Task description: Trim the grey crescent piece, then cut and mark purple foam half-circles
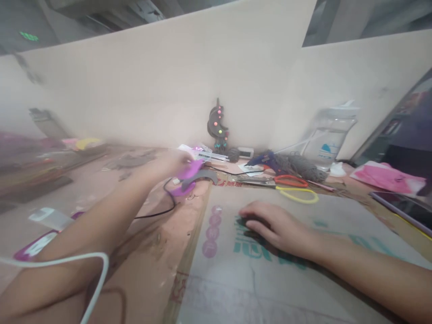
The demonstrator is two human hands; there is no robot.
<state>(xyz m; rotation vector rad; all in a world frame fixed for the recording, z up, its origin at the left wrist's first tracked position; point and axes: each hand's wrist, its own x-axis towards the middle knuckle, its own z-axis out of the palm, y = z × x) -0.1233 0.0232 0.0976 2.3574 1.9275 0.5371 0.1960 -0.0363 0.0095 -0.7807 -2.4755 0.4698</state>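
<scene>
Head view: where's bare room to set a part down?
Best: the near part of the printed sheet, between its left edge and the right forearm. Also a tabletop strip between left forearm and sheet. Crowded: along the wall, with orange-handled scissors, blue glue gun, bottle.

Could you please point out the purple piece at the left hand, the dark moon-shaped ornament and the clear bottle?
Purple piece [193,170]: head view, on its visible surface.
Moon-shaped ornament [212,124]: head view, on its crescent.
Clear bottle [330,140]: head view, on its body.
</scene>
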